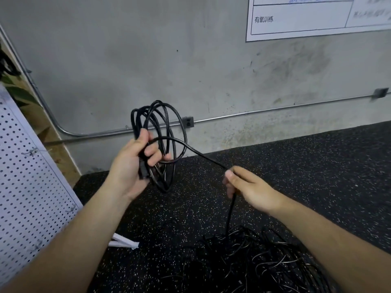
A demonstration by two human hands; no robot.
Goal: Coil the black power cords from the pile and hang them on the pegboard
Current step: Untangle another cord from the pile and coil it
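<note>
In the middle of the frame the left hand (131, 166) grips a coil (169, 123) of black power cord, with the fingers curled round the gathered loops. The coil is held upright in the air, in front of the grey wall (127, 60). From this hand a free strand (203, 154) of the same cord runs to the lower right, into the right hand (251, 187). The right hand is closed around the strand, the thumb on top. Below it the strand drops down to the pile (254, 256) of black cords, which lies on the dark speckled floor (317, 166) at the bottom right of the frame. The white pegboard (25, 187) stands at the left edge. A metal pipe (275, 109) and an outlet (187, 122) are on the wall.
</note>
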